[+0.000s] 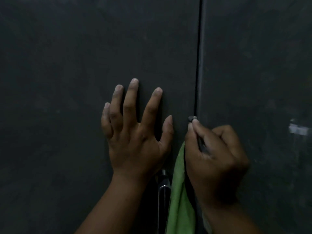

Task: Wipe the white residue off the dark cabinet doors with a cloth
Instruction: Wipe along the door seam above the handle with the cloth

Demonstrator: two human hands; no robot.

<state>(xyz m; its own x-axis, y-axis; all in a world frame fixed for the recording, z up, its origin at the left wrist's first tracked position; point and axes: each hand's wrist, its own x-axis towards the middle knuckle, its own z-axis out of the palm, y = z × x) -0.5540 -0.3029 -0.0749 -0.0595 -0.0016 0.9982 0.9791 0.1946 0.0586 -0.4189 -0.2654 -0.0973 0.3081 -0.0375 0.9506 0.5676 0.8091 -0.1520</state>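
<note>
Two dark cabinet doors fill the view, the left door and the right door, meeting at a vertical seam. My left hand presses flat on the left door with its fingers spread and straight. My right hand is curled at the seam. Its thumb and forefinger pinch a small dark knob-like thing there. A green cloth hangs down from under this hand, held in its curled fingers. A patch of white residue shows on the right door, with fainter smears around it.
A dark glossy handle runs vertically on the left door just below my left wrist, next to the hanging cloth. The lighting is dim and the door surfaces look dull and faintly streaked.
</note>
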